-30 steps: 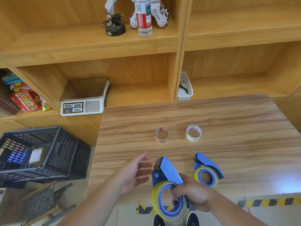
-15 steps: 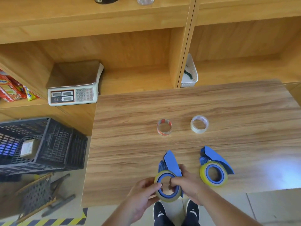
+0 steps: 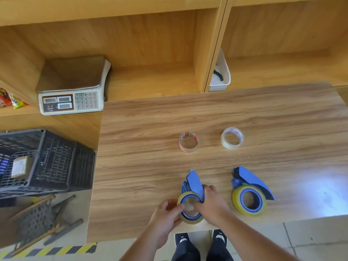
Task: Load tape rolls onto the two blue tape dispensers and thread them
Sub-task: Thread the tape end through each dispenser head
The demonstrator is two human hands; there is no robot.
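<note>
Two blue tape dispensers sit near the front edge of the wooden table point(image 3: 150, 129). The left dispenser point(image 3: 194, 182) carries a yellowish tape roll point(image 3: 190, 220). My left hand point(image 3: 167, 217) grips that roll from the left, and my right hand point(image 3: 211, 203) grips the dispenser and roll from the right, fingers into the hub. The right dispenser point(image 3: 252, 178) stands alone with its own yellowish roll point(image 3: 249, 200) mounted. Farther back lie two near-spent rolls: one with a red-printed core point(image 3: 188, 142) and a clear one point(image 3: 232, 138).
A weighing scale point(image 3: 71, 87) sits on the shelf to the left, a white basket point(image 3: 221, 74) on the shelf behind the table. A black crate point(image 3: 47, 162) stands on the floor at left. My shoes point(image 3: 200, 240) show below the table's front edge.
My left hand, open beside the dispenser a second ago, has closed on the roll. The dispenser has come down from being lifted to the table. The camera tilted further down.
</note>
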